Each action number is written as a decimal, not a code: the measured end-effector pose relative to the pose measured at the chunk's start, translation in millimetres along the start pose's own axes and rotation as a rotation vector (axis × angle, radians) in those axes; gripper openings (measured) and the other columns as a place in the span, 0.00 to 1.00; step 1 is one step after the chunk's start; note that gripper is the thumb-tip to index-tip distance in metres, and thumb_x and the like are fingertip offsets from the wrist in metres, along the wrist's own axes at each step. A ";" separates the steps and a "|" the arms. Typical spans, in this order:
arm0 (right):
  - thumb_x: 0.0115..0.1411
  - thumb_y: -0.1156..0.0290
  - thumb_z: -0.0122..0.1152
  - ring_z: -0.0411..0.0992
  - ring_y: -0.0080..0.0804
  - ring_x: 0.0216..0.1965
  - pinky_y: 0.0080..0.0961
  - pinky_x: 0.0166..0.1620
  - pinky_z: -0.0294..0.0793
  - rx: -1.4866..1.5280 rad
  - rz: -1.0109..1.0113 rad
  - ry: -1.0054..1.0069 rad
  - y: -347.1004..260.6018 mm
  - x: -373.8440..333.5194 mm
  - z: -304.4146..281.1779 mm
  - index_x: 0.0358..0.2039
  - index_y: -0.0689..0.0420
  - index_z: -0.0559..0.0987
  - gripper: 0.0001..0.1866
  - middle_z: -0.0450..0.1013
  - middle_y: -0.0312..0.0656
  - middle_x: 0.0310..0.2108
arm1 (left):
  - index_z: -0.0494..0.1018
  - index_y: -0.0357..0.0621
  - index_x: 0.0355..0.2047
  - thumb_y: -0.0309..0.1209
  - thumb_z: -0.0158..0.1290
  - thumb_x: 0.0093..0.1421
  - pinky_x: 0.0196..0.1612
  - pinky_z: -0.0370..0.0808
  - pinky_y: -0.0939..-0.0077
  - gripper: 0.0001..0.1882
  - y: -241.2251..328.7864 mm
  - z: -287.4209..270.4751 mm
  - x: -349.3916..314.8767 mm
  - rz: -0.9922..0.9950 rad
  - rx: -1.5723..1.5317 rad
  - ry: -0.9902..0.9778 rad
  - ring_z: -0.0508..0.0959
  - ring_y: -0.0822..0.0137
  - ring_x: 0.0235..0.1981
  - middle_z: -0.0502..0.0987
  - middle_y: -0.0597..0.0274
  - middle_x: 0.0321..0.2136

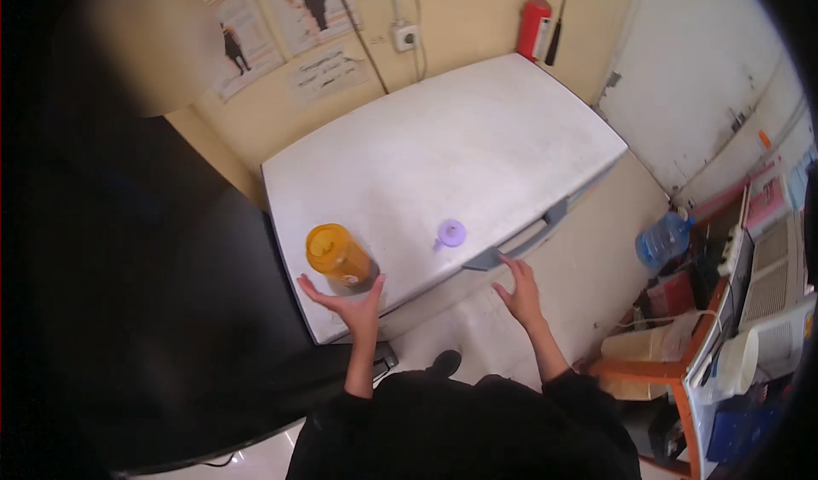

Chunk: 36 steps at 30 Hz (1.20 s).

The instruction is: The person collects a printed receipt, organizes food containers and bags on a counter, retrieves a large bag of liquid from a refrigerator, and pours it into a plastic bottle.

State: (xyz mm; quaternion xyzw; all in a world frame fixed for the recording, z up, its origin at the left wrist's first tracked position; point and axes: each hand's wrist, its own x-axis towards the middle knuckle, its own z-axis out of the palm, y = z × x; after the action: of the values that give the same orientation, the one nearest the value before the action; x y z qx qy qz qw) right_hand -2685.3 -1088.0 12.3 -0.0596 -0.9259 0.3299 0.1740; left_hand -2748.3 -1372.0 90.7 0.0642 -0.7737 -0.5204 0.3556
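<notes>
An orange see-through plastic jug (338, 255) stands at the near left corner of the white chest freezer lid (426, 156). Right at its near side, my left hand (351, 303) is open, thumb and fingers spread around the base; whether it touches the jug I cannot tell. A small purple round plastic piece, like a cap (452, 233), lies near the lid's front edge. My right hand (519, 292) hangs open and bare just in front of the freezer's grey handle (520, 243), fingers apart.
A large black surface (196, 326) borders the freezer on the left. To the right are a clear blue water bottle (663, 240) and a cluttered orange-framed shelf (682, 369). A red fire extinguisher (534, 26) stands behind the freezer's far right corner.
</notes>
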 end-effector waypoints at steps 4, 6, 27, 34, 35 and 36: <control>0.41 0.63 0.72 0.60 0.52 0.54 0.41 0.54 0.64 -0.098 -0.185 -0.195 -53.9 94.1 49.4 0.55 0.41 0.68 0.38 0.59 0.47 0.57 | 0.42 0.40 0.61 0.26 0.70 0.35 0.61 0.55 0.60 0.57 -45.8 18.0 16.1 -0.252 -0.221 -0.098 0.57 0.55 0.60 0.54 0.49 0.57; 0.41 0.64 0.71 0.61 0.51 0.53 0.40 0.53 0.65 -0.203 -0.243 -0.324 -57.6 112.5 71.8 0.53 0.40 0.69 0.35 0.61 0.47 0.55 | 0.49 0.39 0.58 0.23 0.68 0.38 0.56 0.64 0.65 0.50 -55.3 26.9 18.0 -0.234 -0.336 0.003 0.65 0.59 0.54 0.62 0.52 0.51; 0.57 0.61 0.58 0.72 0.26 0.30 0.23 0.34 0.72 0.164 0.915 0.464 312.4 -135.6 -174.4 0.42 0.58 0.76 0.16 0.73 0.38 0.32 | 0.50 0.39 0.61 0.38 0.59 0.50 0.58 0.61 0.59 0.43 162.3 331.4 -120.2 0.056 -0.777 -0.867 0.63 0.55 0.56 0.59 0.52 0.56; 0.66 0.55 0.41 0.67 0.23 0.32 0.20 0.37 0.68 0.593 1.339 0.822 393.7 -115.1 -278.9 0.39 0.55 0.77 0.20 0.70 0.34 0.29 | 0.46 0.36 0.62 0.49 0.62 0.42 0.57 0.61 0.66 0.54 293.3 475.6 -176.5 -0.026 -0.909 -1.118 0.62 0.58 0.56 0.58 0.52 0.57; 0.67 0.58 0.38 0.68 0.23 0.34 0.19 0.40 0.67 0.462 1.167 0.811 429.9 -127.2 -265.9 0.40 0.56 0.76 0.19 0.70 0.36 0.30 | 0.46 0.36 0.62 0.49 0.63 0.41 0.57 0.61 0.66 0.55 309.3 490.7 -185.3 -0.113 -0.927 -1.160 0.63 0.58 0.56 0.59 0.51 0.56; 0.67 0.58 0.36 0.70 0.26 0.34 0.23 0.38 0.70 0.502 1.134 0.765 427.0 -93.2 -284.8 0.41 0.57 0.74 0.20 0.70 0.39 0.32 | 0.46 0.36 0.62 0.49 0.63 0.41 0.57 0.61 0.66 0.56 314.4 507.3 -192.4 -0.089 -0.926 -1.186 0.63 0.58 0.56 0.59 0.51 0.56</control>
State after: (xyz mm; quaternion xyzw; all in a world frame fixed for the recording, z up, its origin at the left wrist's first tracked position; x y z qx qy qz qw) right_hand -2497.3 -609.9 -78.2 -0.5997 -0.5235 0.5279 0.2960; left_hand -2834.1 -754.8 160.9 -0.3514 -0.5342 -0.7537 -0.1515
